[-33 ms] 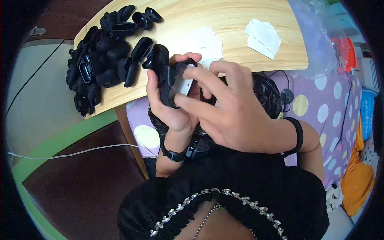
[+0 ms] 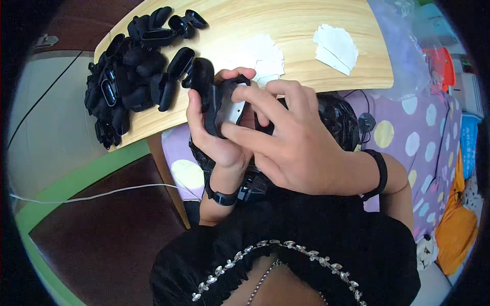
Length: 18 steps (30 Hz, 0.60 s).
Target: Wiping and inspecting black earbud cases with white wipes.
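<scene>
A small black hinged box (image 2: 202, 84) rests in my left hand (image 2: 218, 149), with its lid raised on the left side. My left fingers wrap round it from behind and the thumb lies along its near side. Inside the box sits a white card (image 2: 233, 112) with a small dark hole. Over it, my right hand (image 2: 306, 148) has two fingertips at opposite ends of the card, at the box's rim. Part of the box and card is hidden by those fingers.
Many similar black boxes (image 2: 139, 64) are heaped on the wooden table (image 2: 224, 30) at the left. Two stacks of white cards (image 2: 269, 55) (image 2: 337, 48) lie farther right. A black plastic bag (image 2: 339, 120) is below the table edge. A brown chair seat (image 2: 107, 224) stands at the left.
The box's raised lid has tilted very slightly. My right fingertips have shifted a little against the white card, and both hands otherwise hold their place.
</scene>
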Motion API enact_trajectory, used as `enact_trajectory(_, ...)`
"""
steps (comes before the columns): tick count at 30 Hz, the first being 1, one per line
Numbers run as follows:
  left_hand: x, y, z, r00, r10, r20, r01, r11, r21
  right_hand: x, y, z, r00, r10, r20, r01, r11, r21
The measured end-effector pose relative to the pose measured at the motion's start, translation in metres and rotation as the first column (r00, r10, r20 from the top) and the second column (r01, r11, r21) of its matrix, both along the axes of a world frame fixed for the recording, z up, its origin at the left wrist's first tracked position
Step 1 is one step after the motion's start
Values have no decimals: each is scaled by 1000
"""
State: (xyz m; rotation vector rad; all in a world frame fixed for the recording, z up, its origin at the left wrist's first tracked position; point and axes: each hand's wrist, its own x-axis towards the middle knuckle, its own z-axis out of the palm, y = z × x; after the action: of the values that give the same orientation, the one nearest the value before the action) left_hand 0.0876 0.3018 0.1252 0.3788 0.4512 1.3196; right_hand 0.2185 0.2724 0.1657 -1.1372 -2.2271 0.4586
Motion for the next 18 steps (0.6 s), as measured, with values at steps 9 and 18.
enact_trajectory(9, 2, 3, 2, 996, 75, -55, -81, 990, -114, -10, -2, -17, 996, -73, 43, 68, 990, 123)
enact_trajectory(18, -48, -18, -5, 932, -15, -363, 3, 999, -33, 32, 75, -40, 982, -47, -182, 0, 968, -251)
